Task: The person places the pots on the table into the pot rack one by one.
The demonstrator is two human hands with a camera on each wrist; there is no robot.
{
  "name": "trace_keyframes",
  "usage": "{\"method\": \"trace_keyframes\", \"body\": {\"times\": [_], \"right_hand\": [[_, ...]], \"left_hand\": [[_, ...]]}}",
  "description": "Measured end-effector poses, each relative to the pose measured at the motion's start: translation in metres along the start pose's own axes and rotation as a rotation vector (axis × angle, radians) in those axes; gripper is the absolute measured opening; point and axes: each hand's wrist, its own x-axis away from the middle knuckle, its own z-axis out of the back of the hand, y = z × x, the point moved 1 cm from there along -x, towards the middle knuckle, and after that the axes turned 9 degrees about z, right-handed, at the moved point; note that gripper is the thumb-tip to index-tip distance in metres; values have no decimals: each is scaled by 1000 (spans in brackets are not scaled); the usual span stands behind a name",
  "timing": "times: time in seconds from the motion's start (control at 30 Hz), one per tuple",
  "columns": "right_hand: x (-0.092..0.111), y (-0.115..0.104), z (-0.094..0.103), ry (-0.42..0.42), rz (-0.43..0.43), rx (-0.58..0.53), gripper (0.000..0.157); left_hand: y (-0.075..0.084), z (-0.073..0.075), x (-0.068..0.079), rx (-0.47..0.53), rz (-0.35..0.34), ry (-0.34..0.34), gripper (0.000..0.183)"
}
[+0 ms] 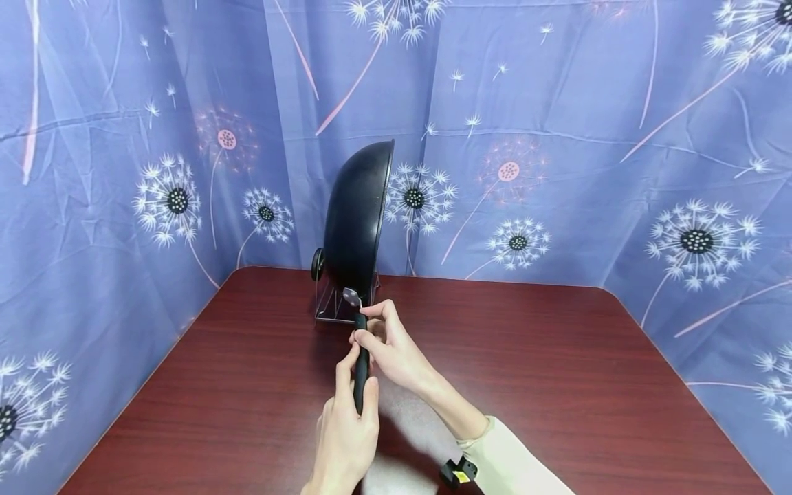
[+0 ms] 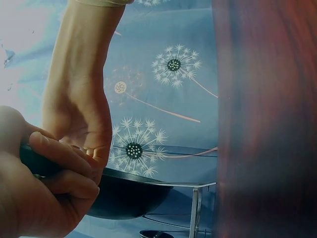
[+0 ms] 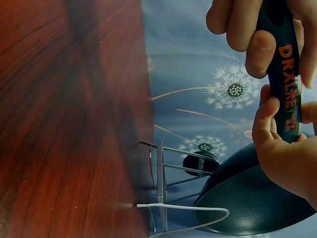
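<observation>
A black wok (image 1: pixel 355 206) stands on its side at a wire rack (image 3: pixel 160 183), its hollow side facing right in the head view. Its black handle (image 1: pixel 361 388) points toward me and bears orange lettering in the right wrist view. A shiny metal bracket (image 1: pixel 351 297) joins handle and wok. My left hand (image 1: pixel 348 436) grips the handle's near end, thumb along one side. Closer to the wok, my right hand (image 1: pixel 396 349) pinches the handle between thumb and fingers. Whether the rack bears the wok's weight I cannot tell.
A round black knob-like piece (image 1: pixel 317 265) sits at the rack's left side. The dark red wooden table (image 1: pixel 526 371) spreads around, with a blue dandelion-print curtain (image 1: pixel 557 172) behind and at both sides. A small black device (image 1: pixel 459 473) is at my right sleeve.
</observation>
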Motion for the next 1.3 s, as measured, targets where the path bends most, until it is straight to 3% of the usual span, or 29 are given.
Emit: {"method": "trace_keyframes", "body": {"times": [0.57,0.83,1.3], "right_hand": [[7,8,3,15,-29,8,32],[10,16,4,1,-67,-39,30],[10,22,8,17,-93,-53,31]], "left_hand": [[3,-6,5,-65,-27,5,50],[6,-8,7,-144,-19,-10,48],[2,-11,4,-151,-44,-30,47]]}}
